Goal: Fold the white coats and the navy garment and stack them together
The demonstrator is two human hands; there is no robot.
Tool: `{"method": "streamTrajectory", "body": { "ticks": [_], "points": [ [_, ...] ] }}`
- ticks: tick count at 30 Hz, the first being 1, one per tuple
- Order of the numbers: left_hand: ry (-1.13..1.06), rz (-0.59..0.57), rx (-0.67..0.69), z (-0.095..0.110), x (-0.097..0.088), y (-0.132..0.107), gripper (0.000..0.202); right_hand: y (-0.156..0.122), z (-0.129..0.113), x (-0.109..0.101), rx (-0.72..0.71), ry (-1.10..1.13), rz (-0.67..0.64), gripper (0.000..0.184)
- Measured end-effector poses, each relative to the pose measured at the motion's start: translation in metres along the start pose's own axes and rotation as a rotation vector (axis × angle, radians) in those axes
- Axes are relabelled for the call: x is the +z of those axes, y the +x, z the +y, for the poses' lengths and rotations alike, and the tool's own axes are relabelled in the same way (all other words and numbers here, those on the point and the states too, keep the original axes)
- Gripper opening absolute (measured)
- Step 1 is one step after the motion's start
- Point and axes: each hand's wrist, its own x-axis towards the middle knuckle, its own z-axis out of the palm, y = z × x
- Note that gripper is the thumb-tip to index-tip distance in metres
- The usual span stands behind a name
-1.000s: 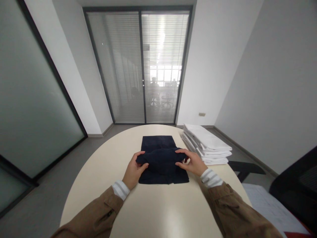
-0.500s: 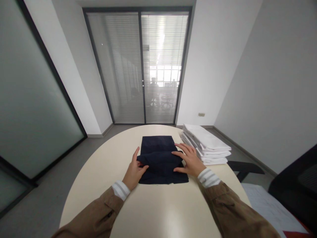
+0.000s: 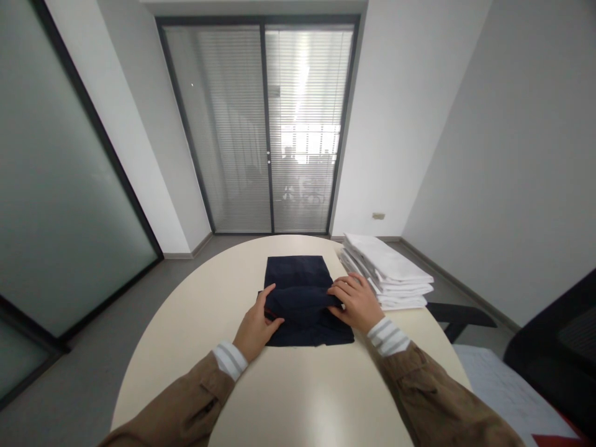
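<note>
A dark navy folded cloth (image 3: 298,270) lies on the pale round table, with a raised fold running across its middle. My left hand (image 3: 256,323) is at the fold's left end, thumb below and fingers on top, closed around its edge. On the right end, my right hand (image 3: 356,303) has its fingers curled over the same fold, the thumb tucked beneath. Part of the fold's edges is hidden behind my fingers. The cloth's near part lies flat under the fold.
A stack of folded white cloths (image 3: 391,267) sits at the table's right edge, close to my right hand. Beyond the round table (image 3: 186,310) stand a glass door with blinds (image 3: 242,136) and a black chair (image 3: 554,347) on the right, with a pale sheet (image 3: 503,379) on it.
Both hands have closed in on the fold's ends. My left hand has shifted slightly right, and the fingers of my right hand have curled over the cloth.
</note>
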Motion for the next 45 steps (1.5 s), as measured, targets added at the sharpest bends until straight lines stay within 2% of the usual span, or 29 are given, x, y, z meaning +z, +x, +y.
{"method": "streamTrajectory", "body": {
  "ticks": [4,7,9,12,16,19,21,25,31,37,45],
  "points": [
    [-0.100,0.062,0.039,-0.001,0.002,0.003,0.064,0.004,-0.009,-0.003,-0.017,0.019,-0.001,0.034],
    [-0.165,0.066,0.064,0.001,0.003,0.005,0.059,0.006,-0.012,-0.004,-0.035,0.019,0.014,0.032],
    [-0.119,0.100,0.097,0.003,0.002,0.005,0.048,0.006,-0.013,-0.004,-0.031,0.012,0.035,0.029],
    [0.079,0.158,0.217,0.007,-0.002,0.007,0.033,0.006,-0.012,-0.002,-0.013,-0.006,0.044,0.022],
    [0.502,0.240,0.397,0.016,-0.009,0.007,0.025,0.006,-0.012,0.001,-0.015,-0.031,-0.001,0.008],
    [0.688,0.288,0.461,0.021,-0.012,0.007,0.021,0.007,-0.015,0.001,-0.015,-0.022,-0.052,0.012],
    [0.724,0.250,0.483,0.023,-0.012,0.007,0.023,0.008,-0.018,0.000,-0.001,-0.014,-0.101,0.015],
    [0.779,0.091,0.479,0.024,-0.012,0.005,0.032,0.010,-0.028,-0.006,0.032,0.017,-0.187,0.021],
    [0.938,-0.106,0.433,0.036,-0.012,-0.001,0.020,0.012,-0.041,-0.008,0.005,0.043,-0.289,0.038],
    [1.025,-0.150,0.424,0.041,-0.008,-0.002,0.020,0.016,-0.047,-0.003,-0.028,-0.070,-0.304,0.020],
    [0.924,-0.329,0.503,0.039,-0.005,-0.005,0.024,0.012,-0.047,-0.004,-0.017,0.063,-0.446,0.025]
  ]
}}
